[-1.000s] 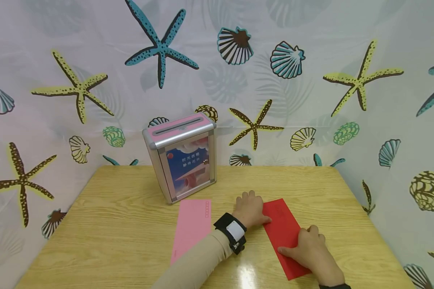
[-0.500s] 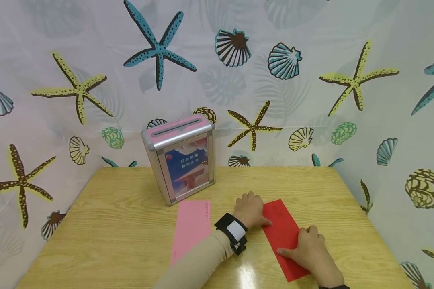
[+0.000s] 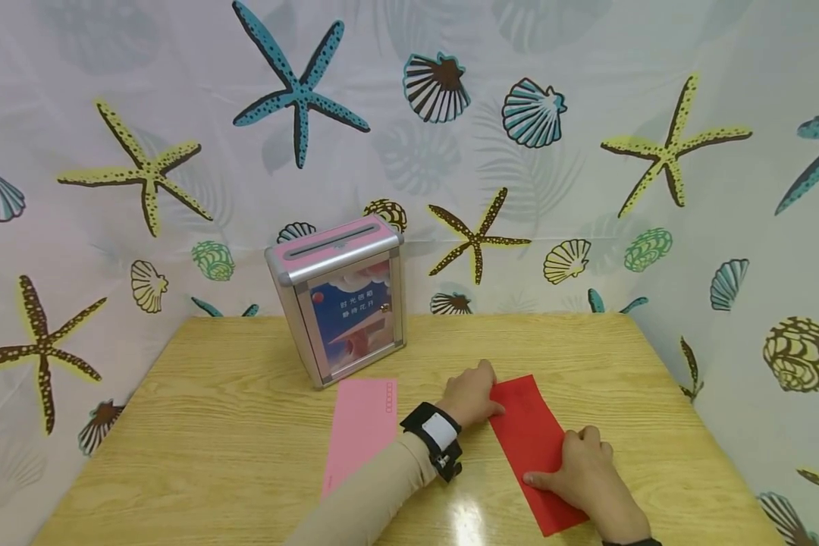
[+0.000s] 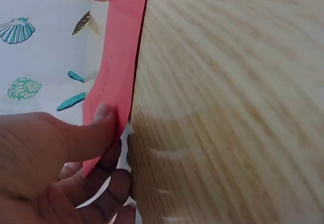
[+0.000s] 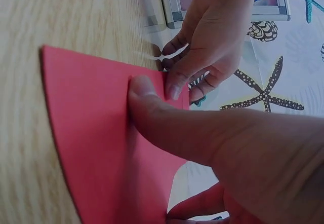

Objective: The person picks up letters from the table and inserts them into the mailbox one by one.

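A long red envelope [image 3: 527,428] slants across the right part of the table between both hands. My left hand [image 3: 469,394] pinches its far left corner; in the left wrist view the thumb [image 4: 104,120] lies on top and the fingers curl underneath. Midway down the right edge, my right hand [image 3: 587,472] grips the paper, its thumb [image 5: 152,100] pressed flat on the upper face. The envelope bows between the two grips in the right wrist view. A pink envelope [image 3: 362,432] lies flat to the left, partly hidden by my left forearm.
On the wooden table [image 3: 198,425] a pink and silver letter box [image 3: 355,311] stands upright at the back, with a slot [image 3: 331,241] in its top. Behind it hangs a white cloth [image 3: 519,45] printed with starfish and shells.
My left hand has turned and shifted slightly left, drawing the envelope's far corner with it. The envelope's near end has slid slightly toward me; the right hand has stayed in place.
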Available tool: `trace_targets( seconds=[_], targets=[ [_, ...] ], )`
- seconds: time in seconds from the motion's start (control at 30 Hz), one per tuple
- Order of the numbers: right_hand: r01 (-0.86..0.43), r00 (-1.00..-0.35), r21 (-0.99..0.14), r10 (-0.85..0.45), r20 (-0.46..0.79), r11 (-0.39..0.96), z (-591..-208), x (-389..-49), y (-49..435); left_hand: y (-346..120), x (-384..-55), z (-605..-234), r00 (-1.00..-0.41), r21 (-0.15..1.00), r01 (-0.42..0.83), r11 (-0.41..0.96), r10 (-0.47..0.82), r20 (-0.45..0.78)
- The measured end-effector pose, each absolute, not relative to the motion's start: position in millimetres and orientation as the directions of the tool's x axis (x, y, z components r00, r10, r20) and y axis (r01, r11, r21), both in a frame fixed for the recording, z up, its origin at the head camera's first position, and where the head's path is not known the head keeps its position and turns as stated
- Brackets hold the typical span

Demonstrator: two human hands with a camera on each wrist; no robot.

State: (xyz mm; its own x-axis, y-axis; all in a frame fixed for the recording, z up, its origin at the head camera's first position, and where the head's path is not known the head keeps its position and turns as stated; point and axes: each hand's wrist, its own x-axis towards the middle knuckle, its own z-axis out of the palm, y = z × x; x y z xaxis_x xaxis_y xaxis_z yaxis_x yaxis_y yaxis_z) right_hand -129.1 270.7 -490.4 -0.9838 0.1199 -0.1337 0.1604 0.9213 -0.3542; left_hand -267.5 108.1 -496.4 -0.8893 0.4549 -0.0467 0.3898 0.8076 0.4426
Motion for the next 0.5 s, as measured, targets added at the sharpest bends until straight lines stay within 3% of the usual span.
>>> trace_targets(
  seconds=[0.3, 0.5],
  targets=[
    [0.158, -0.983, -0.438, 0.096, -0.159, 0.885, -488.0, -127.4, 285.5, 71.8, -282.2, -488.6, -0.894, 0.724, 0.351, 0.594, 0.443, 0.07],
    [0.116, -0.992, -0.58, 0.062, -0.113, 0.806, -487.8, -131.0, 281.8, 45.6, -286.4, -467.7, -0.899, 0.873, 0.273, 0.403, 0.43, 0.083]
  ],
)
